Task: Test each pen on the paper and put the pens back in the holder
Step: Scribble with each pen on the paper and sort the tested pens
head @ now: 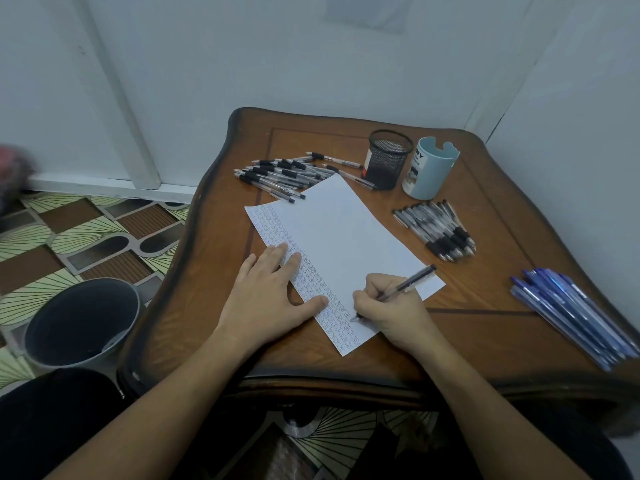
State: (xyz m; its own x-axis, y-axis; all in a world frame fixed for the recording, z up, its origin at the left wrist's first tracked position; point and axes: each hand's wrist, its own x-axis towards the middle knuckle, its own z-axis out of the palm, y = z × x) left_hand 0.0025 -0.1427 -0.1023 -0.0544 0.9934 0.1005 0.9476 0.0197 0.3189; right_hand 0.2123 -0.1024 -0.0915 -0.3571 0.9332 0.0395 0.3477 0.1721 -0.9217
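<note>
Wooden table (485, 341), set in a corner between pale walls. Paper (346, 237) lies slantwise at mid-table; a band of small repeated marks runs down its left edge.

Left hand (270, 299): flat, fingers spread and straight, pressing the marked left edge of the paper down. The thumb also lies on the sheet.

Right hand (391, 306): fingers curled, pinching a black pen (412, 280) in a writing grip. The tip touches the paper near its near corner, just right of the marks. The barrel slants up toward the far right.

Black mesh holder (388, 161) stands upright at the far side beyond the paper; whether anything is inside, cannot tell. Pale blue cup (431, 169) just to its right, touching or nearly so, with a notched rim.

Loose heap of black-grip pens (277, 174) lies far left, reaching the paper's far edge and the mesh holder's base. Second bunch of black-grip pens (436, 230) lies right of the paper, near side of the blue cup. Bundle of blue pens (571, 313) lies at the right table edge, well apart from the sheet.

Off the table to the left, on the patterned floor (86, 230), is a dark bucket (83, 320).
</note>
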